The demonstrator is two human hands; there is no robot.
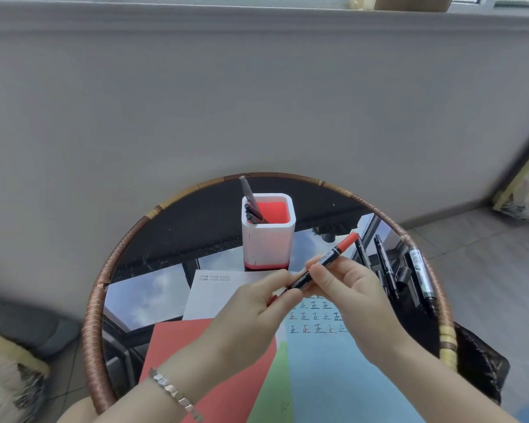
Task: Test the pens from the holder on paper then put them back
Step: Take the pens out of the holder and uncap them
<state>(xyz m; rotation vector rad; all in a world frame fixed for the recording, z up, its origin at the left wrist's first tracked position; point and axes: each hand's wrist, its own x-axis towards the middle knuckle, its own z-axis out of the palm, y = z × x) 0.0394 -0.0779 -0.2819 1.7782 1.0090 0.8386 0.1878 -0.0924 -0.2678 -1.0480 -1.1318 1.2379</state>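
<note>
Head view: round glass-topped table [95, 315] with a woven rim; square white holder [268, 236], red inside, stands far centre with dark pens [251, 203] in it. Both hands pinch one slim black marker [324, 264] with a red cap, tilted above the paper [318, 355]: left hand [257, 303] at its near end, right hand [345, 288] mid-barrel, fingers curled.

The tabletop [153, 288] is glossy glass, mirror-smooth and reflecting sky and clouds, inside a rim [93, 315] bound in coarse woven cane. The pen holder [268, 242] looks like smooth white plastic with a matt red lining. The marker [327, 262] has a slick black plastic barrel and a red cap. The red sheet [226, 377], blue sheet [327, 377] and white paper [214, 297] are matt. The bracelet [171, 392] is bright, faceted metal.
</note>
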